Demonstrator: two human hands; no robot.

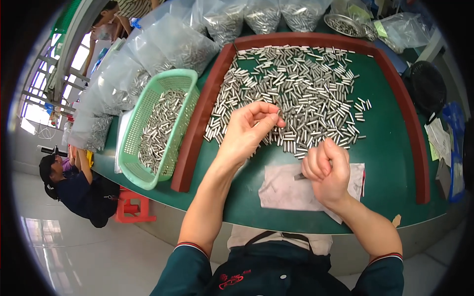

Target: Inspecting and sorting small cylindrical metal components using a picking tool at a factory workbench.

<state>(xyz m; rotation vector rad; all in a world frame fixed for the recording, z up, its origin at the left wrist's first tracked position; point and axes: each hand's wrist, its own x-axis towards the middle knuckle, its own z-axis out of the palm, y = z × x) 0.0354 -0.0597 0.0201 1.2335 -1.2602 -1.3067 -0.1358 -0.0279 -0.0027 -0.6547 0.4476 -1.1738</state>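
Note:
Many short silver metal pins [296,93] lie spread over the green table mat [382,113]. My left hand [247,129] is over the near left part of the spread, thumb and fingertips pinched together. At their tips is what looks like one small metal pin [278,112]. Nearer to me on the right, my right hand [327,173] is curled into a loose fist. A short dark grey metal piece [299,176] pokes out of its left side; the rest of it is hidden by the fingers. Under this hand lies a stained whitish cloth [281,190].
A dark red raised border [205,118] frames the pins at left, back and right. Left of it stands a green perforated basket [129,148] holding more pins. Clear bags of metal parts [222,22] line the back and left. A person [81,185] sits at the far left.

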